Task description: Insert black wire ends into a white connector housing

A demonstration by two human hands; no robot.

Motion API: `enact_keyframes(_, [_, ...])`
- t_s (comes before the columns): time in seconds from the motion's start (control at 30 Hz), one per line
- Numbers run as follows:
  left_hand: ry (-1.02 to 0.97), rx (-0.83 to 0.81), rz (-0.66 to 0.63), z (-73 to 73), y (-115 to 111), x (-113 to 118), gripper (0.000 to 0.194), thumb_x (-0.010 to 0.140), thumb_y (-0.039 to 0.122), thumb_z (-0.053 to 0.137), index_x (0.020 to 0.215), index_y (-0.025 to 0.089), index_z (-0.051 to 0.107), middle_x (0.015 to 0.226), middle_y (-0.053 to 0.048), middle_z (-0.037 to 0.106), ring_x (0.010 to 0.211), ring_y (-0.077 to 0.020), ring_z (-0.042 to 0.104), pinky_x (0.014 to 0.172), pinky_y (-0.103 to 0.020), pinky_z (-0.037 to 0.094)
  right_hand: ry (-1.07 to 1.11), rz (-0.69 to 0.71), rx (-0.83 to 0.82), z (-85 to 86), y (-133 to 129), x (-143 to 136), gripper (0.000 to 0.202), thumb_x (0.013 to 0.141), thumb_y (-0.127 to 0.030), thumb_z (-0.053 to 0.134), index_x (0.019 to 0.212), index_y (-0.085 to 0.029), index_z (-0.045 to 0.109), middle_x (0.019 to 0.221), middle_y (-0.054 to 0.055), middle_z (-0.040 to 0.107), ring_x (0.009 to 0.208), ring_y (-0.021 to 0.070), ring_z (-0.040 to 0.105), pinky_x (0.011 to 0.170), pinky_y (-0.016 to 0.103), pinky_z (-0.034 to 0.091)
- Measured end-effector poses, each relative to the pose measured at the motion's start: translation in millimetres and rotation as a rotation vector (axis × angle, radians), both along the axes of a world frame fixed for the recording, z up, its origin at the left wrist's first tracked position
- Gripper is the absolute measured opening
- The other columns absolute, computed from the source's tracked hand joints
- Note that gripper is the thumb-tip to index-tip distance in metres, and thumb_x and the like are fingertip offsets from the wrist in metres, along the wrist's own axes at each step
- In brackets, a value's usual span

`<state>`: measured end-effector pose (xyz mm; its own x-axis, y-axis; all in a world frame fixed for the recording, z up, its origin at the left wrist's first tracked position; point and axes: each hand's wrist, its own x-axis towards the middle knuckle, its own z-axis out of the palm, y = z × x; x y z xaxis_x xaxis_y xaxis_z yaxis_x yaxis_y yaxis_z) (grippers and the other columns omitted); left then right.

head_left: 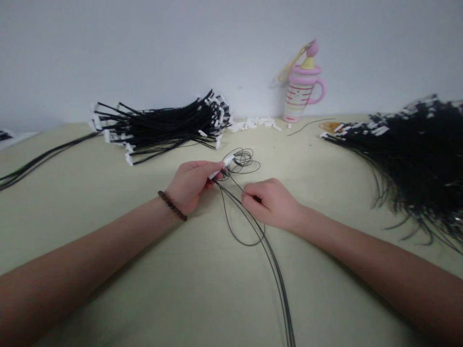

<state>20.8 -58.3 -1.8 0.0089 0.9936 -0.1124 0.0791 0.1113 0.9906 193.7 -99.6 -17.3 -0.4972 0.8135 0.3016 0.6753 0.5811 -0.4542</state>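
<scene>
A white connector (227,161) is pinched between the thumb and fingers of my left hand (197,182), which wears a dark beaded bracelet. Thin black wires (272,258) run from it down across the table to the bottom edge. Beyond my left fingers lies a loose coil of thin wire (245,161). My right hand (269,201), just right of the connector, has its fingers closed on a thin black wire that stretches up toward the connector. A loop of wire hangs below, between the hands.
On the pale table (162,289) a bundle of black cables with white ends (166,125) lies at back left, and a larger black wire pile (419,164) at right. Small white pieces (255,124) and a pink-lidded cup (299,94) are near the wall.
</scene>
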Motion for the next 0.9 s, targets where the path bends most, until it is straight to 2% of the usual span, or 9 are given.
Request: enact_keyframes(0.9, [-0.02,-0.007,-0.005,0.6,-0.3,0.6,0.012,0.062,0.029,0.069,0.06,0.018,0.066,0.059,0.0,0.056,0.055,-0.0103,0.045,0.044,-0.022,0.027,0.019,0.01,-0.003,-1.7,0.9,1.7,0.028,0.082,-0.024,0.039,0.055,-0.016,0.038,0.051,-0.004,0.034,0.049,0.0063,0.031,0.052,0.022,0.022])
